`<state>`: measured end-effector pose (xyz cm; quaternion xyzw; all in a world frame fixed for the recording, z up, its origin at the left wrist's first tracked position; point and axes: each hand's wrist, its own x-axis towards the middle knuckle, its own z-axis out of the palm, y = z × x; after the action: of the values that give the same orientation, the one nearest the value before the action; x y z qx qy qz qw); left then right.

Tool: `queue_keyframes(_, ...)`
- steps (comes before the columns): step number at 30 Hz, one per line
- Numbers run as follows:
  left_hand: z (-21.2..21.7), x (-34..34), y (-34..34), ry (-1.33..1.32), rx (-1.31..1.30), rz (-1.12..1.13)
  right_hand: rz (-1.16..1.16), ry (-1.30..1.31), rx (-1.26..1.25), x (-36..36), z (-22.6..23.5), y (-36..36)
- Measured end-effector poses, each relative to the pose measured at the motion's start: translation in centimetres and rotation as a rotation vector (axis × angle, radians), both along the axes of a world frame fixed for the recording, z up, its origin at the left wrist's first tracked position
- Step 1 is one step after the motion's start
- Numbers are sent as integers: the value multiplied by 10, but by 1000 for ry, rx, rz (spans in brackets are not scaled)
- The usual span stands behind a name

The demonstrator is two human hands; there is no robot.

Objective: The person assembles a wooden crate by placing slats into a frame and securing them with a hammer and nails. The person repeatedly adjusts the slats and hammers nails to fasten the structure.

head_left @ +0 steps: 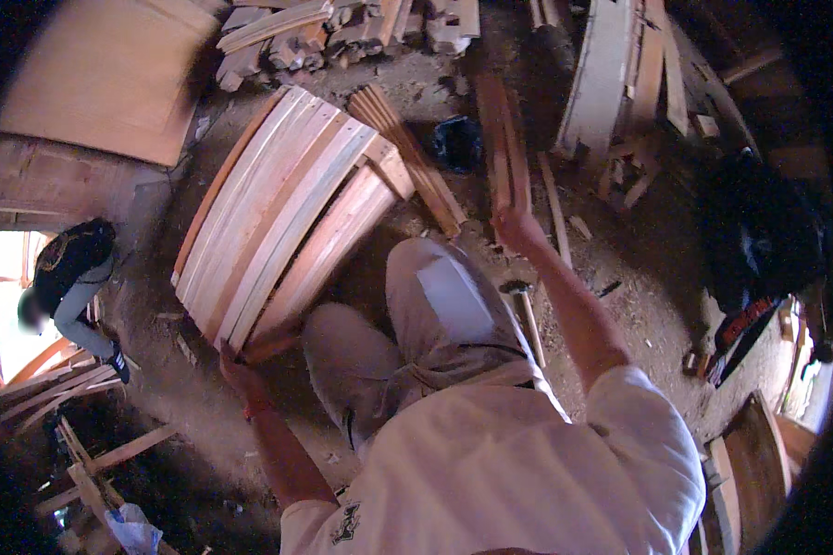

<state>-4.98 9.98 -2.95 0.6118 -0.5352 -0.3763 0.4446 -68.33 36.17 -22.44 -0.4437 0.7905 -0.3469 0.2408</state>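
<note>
A slatted wooden panel point(273, 203), with boards fastened side by side, lies tilted in front of my knees, slightly to the left. My left hand point(238, 372) grips its near lower corner, the fingers partly hidden by the wood. To the right, my right hand point(518, 229) is closed around the near end of some long reddish-brown wooden slats point(503, 139), which point away from me. Between the panel and those slats lies a bundle of thin wooden strips point(412, 162). A hammer point(528, 319) rests on the ground beside my right knee.
Stacked timber point(342, 37) lies at the far side, and long boards point(602, 79) lean at the far right. A dark bag-like thing point(458, 143) sits beyond the strips. One person point(79, 268) bends over at the left. Crossed wood pieces point(97, 472) lie at the near left.
</note>
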Motion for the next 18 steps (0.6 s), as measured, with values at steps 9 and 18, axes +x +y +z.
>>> queue_keyframes(9, -35, 55, 35, -511, -282, -53, 142, 419, 473, -24, 31, -209)
queue_keyframes(18, -1, 13, 26, -64, 83, 85, 102, 558, 307, -84, -20, -200)
